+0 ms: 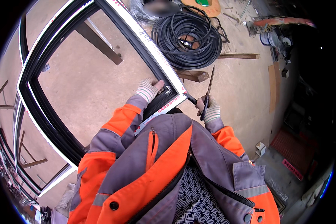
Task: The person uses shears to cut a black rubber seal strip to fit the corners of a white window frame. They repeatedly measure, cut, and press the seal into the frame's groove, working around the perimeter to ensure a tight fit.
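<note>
A large window frame (158, 56), white outside with black inner channels, lies in front of me, its near corner close to my body. My left hand (150, 89), in a striped knit glove with bare fingertips, is closed on the black inner edge beside that corner. Just right of the corner, my right hand (210, 109), gloved alike, grips a pair of scissors (211, 81) with the blades pointing away from me. A short black piece (190, 98) spans from the frame's corner to my right fingers; whether it is a rubber strip I cannot tell.
A big coil of black rubber strip (168, 39) lies beyond the frame, near wooden bars (239, 56). Inside the frame's opening shows a dark beam (99, 42). More frames (16, 123) stand at the left. A red mat (293, 149) lies at the right.
</note>
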Demonstrator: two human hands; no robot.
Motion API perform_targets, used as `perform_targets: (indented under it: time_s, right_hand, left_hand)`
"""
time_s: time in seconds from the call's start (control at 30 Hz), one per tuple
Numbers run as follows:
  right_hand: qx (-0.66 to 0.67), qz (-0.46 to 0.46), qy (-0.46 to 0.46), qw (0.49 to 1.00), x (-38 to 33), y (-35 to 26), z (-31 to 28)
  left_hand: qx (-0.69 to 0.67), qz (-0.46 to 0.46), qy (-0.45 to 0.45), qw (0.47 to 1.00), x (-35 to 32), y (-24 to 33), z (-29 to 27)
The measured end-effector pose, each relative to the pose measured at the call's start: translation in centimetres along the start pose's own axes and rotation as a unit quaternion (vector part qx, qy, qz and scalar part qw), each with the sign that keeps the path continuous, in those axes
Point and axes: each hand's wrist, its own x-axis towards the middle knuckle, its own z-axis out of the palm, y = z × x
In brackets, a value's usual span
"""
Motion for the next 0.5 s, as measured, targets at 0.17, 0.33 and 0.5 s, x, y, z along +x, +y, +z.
perform_targets:
  time_s: [0.17, 0.33, 0.5]
  right_hand:
    - [0.0, -0.006, -0.002, 1.0, 0.2, 0.4, 0.1]
    - [-0.01, -0.032, -0.017, 0.999, -0.1, 0.6, -0.3]
    - [-0.005, -0.03, -0.012, 0.999, 0.0, 0.2, -0.6]
  left_hand:
    - [-0.017, -0.015, 0.003, 1.0, -0.2, -0.2, 0.1]
    - [0.022, 0.003, -0.006, 1.0, 0.4, 1.3, -2.2]
    - [-0.04, 0.029, 0.005, 0.999, 3.4, 3.2, -7.9]
